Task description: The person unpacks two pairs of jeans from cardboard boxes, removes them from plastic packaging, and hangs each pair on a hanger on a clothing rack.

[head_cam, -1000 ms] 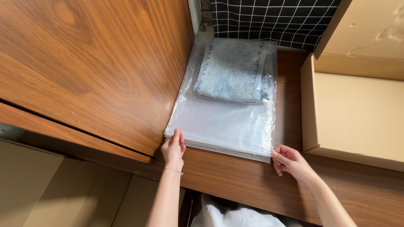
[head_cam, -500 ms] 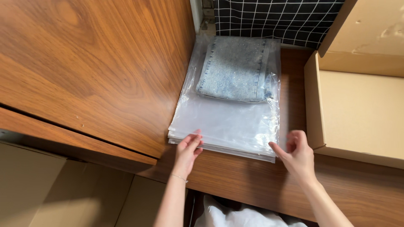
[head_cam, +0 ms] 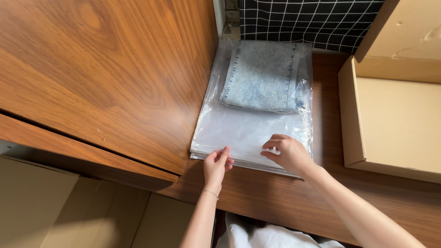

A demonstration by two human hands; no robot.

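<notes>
- A stack of clear plastic bags (head_cam: 248,133) is seen lying on the wooden surface (head_cam: 285,202), close to its front edge, beside a raised wooden panel (head_cam: 101,78).
- Folded pale denim (head_cam: 262,76) is seen inside the top bag, toward the back edge.
- The left hand (head_cam: 217,165) is placed at the stack's near edge, fingertips pinched on the plastic; it has been shifted rightward from the corner held a second ago.
- The right hand (head_cam: 287,154) has been moved from the right corner onto the top bag, fingers curled and pressed flat, nothing gripped.
- An open cardboard box (head_cam: 395,119) is set at the right edge.
</notes>
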